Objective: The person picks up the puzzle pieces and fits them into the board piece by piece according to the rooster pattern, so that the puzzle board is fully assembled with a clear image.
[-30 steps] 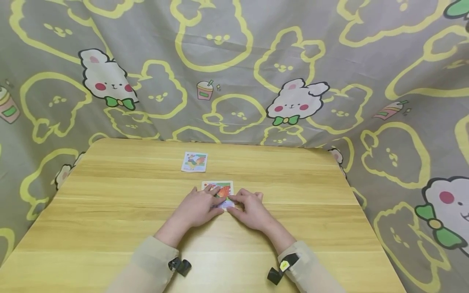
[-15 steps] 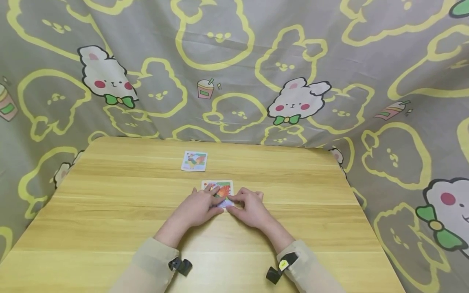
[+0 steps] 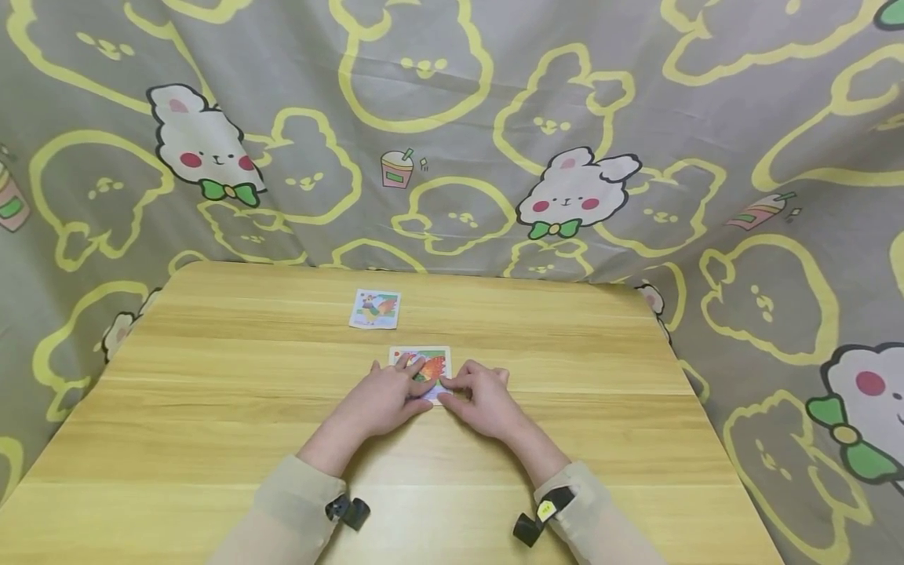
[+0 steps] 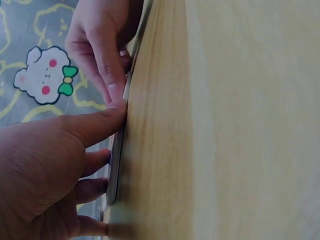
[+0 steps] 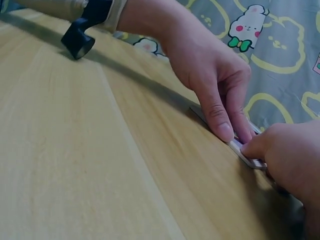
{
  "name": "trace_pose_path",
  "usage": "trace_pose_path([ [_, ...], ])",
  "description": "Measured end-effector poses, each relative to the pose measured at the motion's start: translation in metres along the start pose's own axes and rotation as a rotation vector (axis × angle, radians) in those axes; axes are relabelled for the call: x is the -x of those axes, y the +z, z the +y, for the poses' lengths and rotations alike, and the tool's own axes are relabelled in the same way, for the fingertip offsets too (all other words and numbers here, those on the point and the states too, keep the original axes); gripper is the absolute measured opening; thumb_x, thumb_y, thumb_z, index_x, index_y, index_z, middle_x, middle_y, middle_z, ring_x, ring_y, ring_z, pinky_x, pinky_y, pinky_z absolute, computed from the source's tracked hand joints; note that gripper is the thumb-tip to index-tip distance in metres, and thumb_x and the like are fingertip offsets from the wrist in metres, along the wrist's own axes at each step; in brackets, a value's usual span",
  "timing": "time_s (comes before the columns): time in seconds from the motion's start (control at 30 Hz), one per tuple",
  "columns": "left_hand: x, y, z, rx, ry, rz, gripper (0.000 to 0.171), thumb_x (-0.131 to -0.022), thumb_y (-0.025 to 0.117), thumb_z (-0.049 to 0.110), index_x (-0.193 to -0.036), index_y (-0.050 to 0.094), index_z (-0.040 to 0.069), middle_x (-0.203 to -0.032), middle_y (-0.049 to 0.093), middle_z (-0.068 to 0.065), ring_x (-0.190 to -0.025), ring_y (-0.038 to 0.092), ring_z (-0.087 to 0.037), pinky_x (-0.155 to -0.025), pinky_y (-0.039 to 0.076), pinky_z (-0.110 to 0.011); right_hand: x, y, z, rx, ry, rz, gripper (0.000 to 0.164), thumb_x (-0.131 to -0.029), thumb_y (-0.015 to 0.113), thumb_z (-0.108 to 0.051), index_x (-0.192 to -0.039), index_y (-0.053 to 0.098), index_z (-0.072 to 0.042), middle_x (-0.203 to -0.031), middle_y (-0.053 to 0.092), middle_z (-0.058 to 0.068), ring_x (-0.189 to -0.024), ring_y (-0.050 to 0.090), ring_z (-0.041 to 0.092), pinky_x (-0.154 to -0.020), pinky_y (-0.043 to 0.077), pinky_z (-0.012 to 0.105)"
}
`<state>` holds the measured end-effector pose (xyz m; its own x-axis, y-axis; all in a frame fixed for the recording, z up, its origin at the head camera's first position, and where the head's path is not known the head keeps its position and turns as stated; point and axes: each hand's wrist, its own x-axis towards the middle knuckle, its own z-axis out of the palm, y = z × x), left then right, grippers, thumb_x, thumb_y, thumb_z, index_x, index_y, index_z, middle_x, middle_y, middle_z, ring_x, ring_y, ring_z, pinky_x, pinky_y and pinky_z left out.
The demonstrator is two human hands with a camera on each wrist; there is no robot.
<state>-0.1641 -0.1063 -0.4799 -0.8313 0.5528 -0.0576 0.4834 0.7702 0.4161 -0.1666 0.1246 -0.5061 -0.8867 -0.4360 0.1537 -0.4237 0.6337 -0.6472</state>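
A square flat board [image 3: 434, 362] with a colourful rooster picture lies mid-table, partly covered by both hands. My left hand [image 3: 381, 399] rests over its left part, fingers spread and fairly straight on the picture, thumb at the near edge. From the other side, my right hand [image 3: 487, 402] pinches at the near right part with bent index finger and thumb, the other fingers folded. Both index fingertips meet over the picture. The left wrist view shows the board's thin edge [image 4: 116, 165] close to the tabletop. What lies under the fingertips is hidden.
Farther back, slightly left, a smaller paper card [image 3: 374, 309] shows a matching rooster. The wooden table [image 3: 212, 408] reaches a grey curtain [image 3: 452, 78] with cartoon rabbits at the back and sides. Black camera mounts [image 3: 348, 512] sit on both cuffs.
Both hands keep nearly the same place and pose on the board. Only the head view shifts slightly.
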Motion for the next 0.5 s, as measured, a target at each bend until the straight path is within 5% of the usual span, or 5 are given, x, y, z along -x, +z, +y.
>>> trace_pose_path([
  [0.5, -0.0013, -0.0006, 0.0009, -0.026, 0.006, 0.008, 0.041, -0.104, 0.070, 0.038, -0.140, 0.072, 0.019, -0.159, 0.047, -0.020, -0.149, 0.038, -0.047, -0.104, 0.031, -0.084, -0.0003, 0.0000, 0.0004, -0.006, 0.024, -0.013, 0.033, -0.096, 0.081, -0.028, -0.123, 0.078, -0.009, -0.087, 0.055, -0.008, -0.073, 0.049, 0.009, -0.083, 0.023, 0.043],
])
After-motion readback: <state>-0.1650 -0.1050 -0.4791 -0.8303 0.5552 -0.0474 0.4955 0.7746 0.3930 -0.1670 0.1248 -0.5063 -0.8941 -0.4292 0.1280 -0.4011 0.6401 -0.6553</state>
